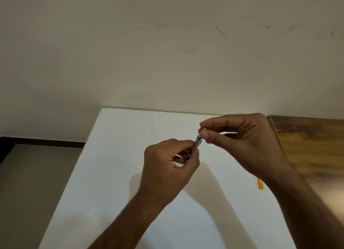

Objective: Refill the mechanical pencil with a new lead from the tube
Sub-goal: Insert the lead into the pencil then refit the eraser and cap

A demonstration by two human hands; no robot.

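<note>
The left hand (168, 162) is curling its grip round the barrel of the mechanical pencil (197, 143), holding it tilted above the middle of the white counter (115, 155), its blue-ringed top end pointing up and to the right. The right hand (240, 137) is pinching a small metallic cap (204, 128) between thumb and forefinger, right at that top end; whether the cap is seated or already free is too small to tell. The lead tube (261, 183), an orange piece, is lying on the counter near the right edge, mostly hidden behind the right forearm and well apart from both hands. The risks from here are looking small but real: the cap is tiny and could be slipping out of the pinch and rolling off the counter, since the wooden surface (307, 146) on the right is sitting beyond a seam. The pencil, if tipped top-down once open, could be spilling any eraser or spare lead inside. The right forearm, passing over the tube, could also be nudging it off the near edge.
</note>
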